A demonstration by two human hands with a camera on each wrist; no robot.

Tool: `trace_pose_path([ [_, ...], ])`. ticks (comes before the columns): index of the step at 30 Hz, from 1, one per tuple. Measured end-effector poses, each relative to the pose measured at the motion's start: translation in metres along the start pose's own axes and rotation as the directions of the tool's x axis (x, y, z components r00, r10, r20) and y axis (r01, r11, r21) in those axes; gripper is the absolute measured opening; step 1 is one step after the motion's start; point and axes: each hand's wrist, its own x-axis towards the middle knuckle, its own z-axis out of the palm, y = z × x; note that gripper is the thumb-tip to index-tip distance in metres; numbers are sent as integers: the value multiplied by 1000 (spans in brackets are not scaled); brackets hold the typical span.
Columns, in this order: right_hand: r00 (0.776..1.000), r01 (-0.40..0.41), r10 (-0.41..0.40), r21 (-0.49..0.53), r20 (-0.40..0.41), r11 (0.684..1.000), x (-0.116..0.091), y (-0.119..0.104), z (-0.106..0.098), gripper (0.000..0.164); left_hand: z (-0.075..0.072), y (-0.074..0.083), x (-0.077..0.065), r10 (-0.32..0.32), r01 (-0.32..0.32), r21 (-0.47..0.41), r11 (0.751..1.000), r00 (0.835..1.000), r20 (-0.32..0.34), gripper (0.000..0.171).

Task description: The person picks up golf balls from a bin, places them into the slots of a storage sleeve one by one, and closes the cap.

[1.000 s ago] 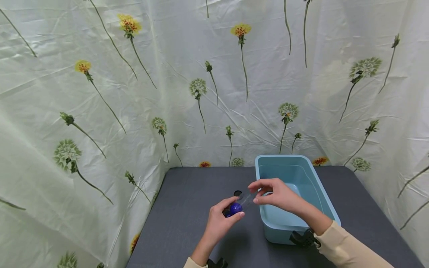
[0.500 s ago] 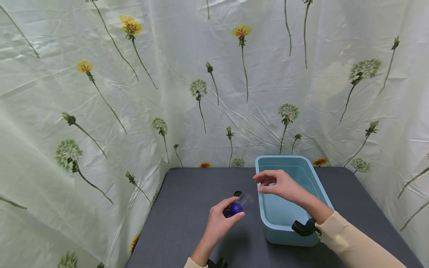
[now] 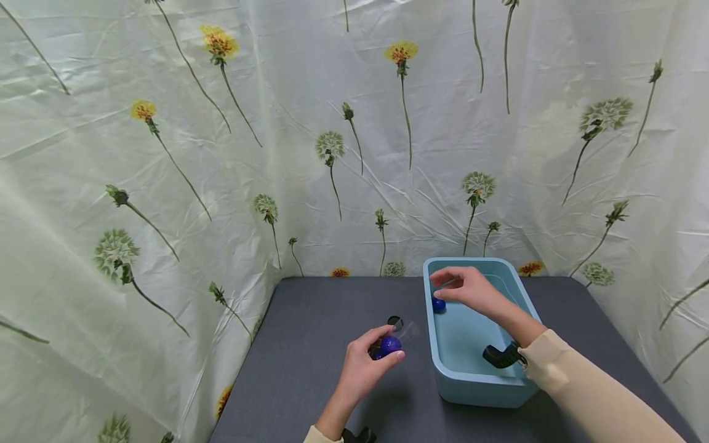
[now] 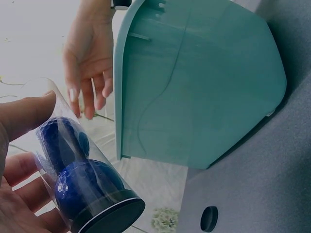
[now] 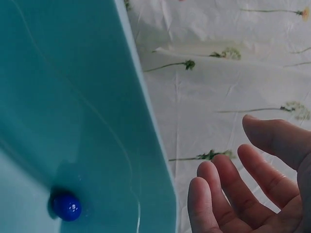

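In the head view my left hand (image 3: 357, 363) grips a clear plastic tube (image 3: 410, 332) tilted over the table, left of the light-blue bin (image 3: 482, 387). Two dimpled blue golf balls (image 4: 87, 187) sit inside the tube near its black base (image 4: 114, 216), as the left wrist view shows. My right hand (image 3: 471, 289) is over the bin's left side, its fingers loosely bent and holding nothing. Below its fingertips a single blue golf ball (image 3: 439, 305) is inside the bin; it also shows in the right wrist view, apart from the fingers.
A small round black cap (image 4: 209, 219) lies on the dark grey table (image 3: 321, 344) just beyond the tube. A white curtain (image 3: 299, 154) with printed dandelions hangs behind and to the left. Each wrist wears a black camera mount (image 3: 501, 357).
My right hand has moved from the tube's mouth up and right over the bin, and has let go of a blue golf ball there. The left hand with the tube has stayed still.
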Motion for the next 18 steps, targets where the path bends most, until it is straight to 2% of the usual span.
trace_pose_path([
  [10, 995, -98, 97, -25, -28, 995, 23, 29, -8, 46, 0, 0, 1, -6, 6, -9, 1000, 1000, -3, 47],
  [18, 985, -167, 162, -95, -58, 981, 41, 57, -4, 41, 0, -3, 2, -8, 8, 0, 1000, 1000, -4, 47],
])
